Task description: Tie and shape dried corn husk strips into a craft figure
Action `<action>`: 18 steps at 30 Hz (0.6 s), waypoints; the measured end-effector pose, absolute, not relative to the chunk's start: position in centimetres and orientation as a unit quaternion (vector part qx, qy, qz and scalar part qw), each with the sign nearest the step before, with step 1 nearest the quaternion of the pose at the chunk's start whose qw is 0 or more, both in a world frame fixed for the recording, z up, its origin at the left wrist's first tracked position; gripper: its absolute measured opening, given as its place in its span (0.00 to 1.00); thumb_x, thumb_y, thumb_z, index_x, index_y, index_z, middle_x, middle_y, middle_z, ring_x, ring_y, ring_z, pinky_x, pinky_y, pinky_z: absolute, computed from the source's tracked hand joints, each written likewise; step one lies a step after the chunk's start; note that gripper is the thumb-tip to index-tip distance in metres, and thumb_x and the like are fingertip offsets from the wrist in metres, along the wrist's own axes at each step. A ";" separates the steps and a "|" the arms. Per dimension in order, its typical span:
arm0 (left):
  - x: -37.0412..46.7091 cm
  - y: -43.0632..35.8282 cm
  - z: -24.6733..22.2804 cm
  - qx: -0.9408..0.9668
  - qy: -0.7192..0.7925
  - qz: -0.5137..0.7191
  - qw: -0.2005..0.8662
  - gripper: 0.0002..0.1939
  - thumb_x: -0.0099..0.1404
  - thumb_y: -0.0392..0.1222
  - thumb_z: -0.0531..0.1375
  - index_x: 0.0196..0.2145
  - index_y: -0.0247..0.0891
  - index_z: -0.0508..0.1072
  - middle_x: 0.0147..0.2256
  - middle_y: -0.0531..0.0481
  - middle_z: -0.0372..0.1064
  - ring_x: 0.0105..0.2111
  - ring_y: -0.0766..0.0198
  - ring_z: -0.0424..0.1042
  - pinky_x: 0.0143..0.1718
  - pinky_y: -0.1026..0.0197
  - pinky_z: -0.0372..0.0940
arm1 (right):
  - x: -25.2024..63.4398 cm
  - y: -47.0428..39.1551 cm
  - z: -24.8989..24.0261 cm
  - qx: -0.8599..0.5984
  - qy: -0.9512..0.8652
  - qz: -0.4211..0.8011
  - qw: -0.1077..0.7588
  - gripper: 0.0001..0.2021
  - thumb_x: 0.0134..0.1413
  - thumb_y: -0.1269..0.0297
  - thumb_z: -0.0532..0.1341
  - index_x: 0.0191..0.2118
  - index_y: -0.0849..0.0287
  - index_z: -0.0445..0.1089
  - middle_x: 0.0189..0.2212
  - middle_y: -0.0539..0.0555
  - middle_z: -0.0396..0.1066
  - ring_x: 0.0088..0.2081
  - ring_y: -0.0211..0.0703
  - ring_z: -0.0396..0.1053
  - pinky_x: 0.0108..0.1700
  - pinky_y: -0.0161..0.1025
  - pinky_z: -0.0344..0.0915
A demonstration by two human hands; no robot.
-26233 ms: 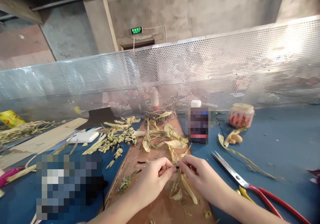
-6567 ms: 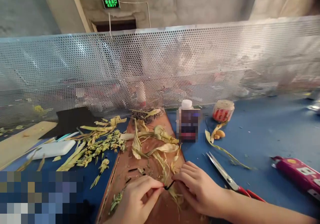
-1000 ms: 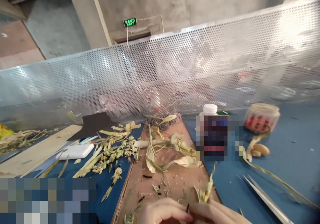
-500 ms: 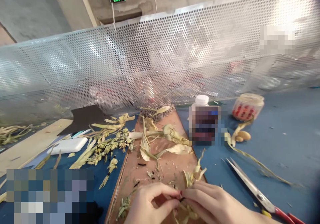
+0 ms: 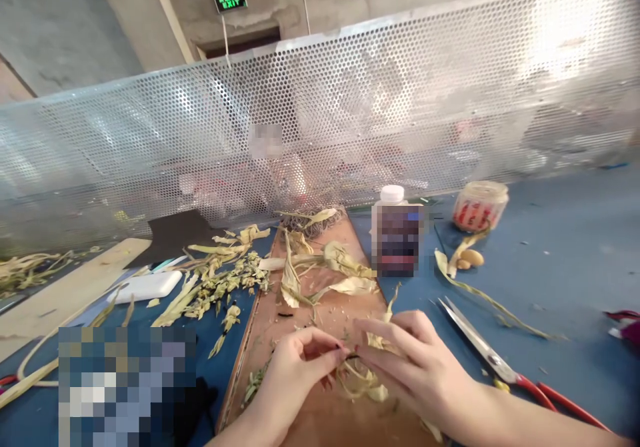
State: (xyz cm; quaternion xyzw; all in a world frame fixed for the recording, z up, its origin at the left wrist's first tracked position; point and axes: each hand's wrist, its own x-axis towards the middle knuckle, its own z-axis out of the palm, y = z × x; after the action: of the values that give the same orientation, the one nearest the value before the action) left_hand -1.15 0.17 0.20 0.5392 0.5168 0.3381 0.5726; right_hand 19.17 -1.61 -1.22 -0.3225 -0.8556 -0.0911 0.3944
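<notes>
Over the near part of the brown board (image 5: 320, 300), my left hand (image 5: 295, 384) pinches one end of a small dark piece (image 5: 353, 357). My right hand (image 5: 425, 367) is at the other end of it, thumb and forefinger close together and the other fingers bent. Pale dried leaves and stems (image 5: 363, 380) hang beneath and between the hands. Farther up the board lie more dried yellowish leaves (image 5: 350, 287) and a tangle of thin grey strands (image 5: 313, 224).
Red-handled scissors (image 5: 495, 360) lie open at right, below a glass jar (image 5: 481, 206). A white-capped bottle (image 5: 393, 195) stands behind the board. Dried plants (image 5: 230, 280) and a white case (image 5: 150, 286) lie left. A perforated metal screen (image 5: 210, 127) crosses behind.
Both hands have moved up and a little left in view, with more of the forearms showing. The right fingers are more raised and spread. The view has shifted slightly.
</notes>
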 end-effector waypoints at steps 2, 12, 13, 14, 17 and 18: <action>-1.0 0.1 0.2 0.525 0.513 0.353 0.579 0.11 0.51 0.44 0.67 0.28 0.33 0.74 0.22 0.50 0.72 0.22 0.65 0.70 0.23 0.67 0.63 | 19.5 -2.1 -0.9 -0.314 -0.856 -0.139 0.386 0.13 0.63 0.71 0.49 0.43 0.58 0.70 0.42 0.58 0.74 0.35 0.43 0.65 0.36 0.40 0.63; -0.6 -0.2 0.1 0.482 0.498 0.394 0.603 0.14 0.47 0.45 0.69 0.25 0.32 0.74 0.22 0.51 0.71 0.20 0.68 0.67 0.22 0.67 0.63 | 19.0 -2.9 0.5 -0.197 -0.903 -0.216 0.317 0.20 0.60 0.78 0.43 0.45 0.64 0.71 0.38 0.55 0.77 0.34 0.41 0.69 0.34 0.38 0.67; -0.6 -0.2 0.0 0.474 0.499 0.397 0.607 0.14 0.46 0.46 0.70 0.25 0.32 0.74 0.21 0.51 0.71 0.20 0.68 0.67 0.22 0.67 0.63 | 18.9 -2.9 0.6 -0.196 -0.905 -0.216 0.310 0.20 0.61 0.77 0.43 0.45 0.65 0.71 0.38 0.57 0.77 0.35 0.41 0.69 0.33 0.39 0.67; -0.6 -0.2 -0.1 0.466 0.498 0.400 0.612 0.15 0.45 0.47 0.70 0.25 0.32 0.74 0.21 0.51 0.70 0.20 0.68 0.66 0.21 0.67 0.62 | 18.9 -2.8 0.7 -0.195 -0.907 -0.212 0.308 0.20 0.62 0.76 0.42 0.45 0.66 0.71 0.39 0.58 0.77 0.34 0.42 0.69 0.33 0.39 0.67; -0.6 -0.2 -0.3 0.451 0.481 0.405 0.634 0.17 0.45 0.48 0.70 0.25 0.32 0.73 0.20 0.50 0.70 0.19 0.68 0.66 0.21 0.67 0.61 | 18.9 -2.5 0.7 -0.205 -0.906 -0.180 0.323 0.23 0.65 0.72 0.39 0.44 0.69 0.71 0.40 0.63 0.75 0.36 0.45 0.70 0.35 0.41 0.68; -0.6 -0.1 -0.3 0.444 0.473 0.407 0.642 0.17 0.45 0.47 0.70 0.25 0.32 0.73 0.20 0.50 0.70 0.19 0.68 0.67 0.21 0.67 0.60 | 19.0 -2.4 0.6 -0.211 -0.905 -0.160 0.332 0.23 0.66 0.71 0.38 0.44 0.70 0.71 0.41 0.64 0.75 0.38 0.46 0.70 0.37 0.41 0.69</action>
State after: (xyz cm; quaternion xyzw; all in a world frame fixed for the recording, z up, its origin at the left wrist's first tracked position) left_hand -0.64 -0.13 -0.33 0.4442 0.4732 0.4075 0.6424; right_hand 18.99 -2.42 0.64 -0.2109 -0.9054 -0.1597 0.3321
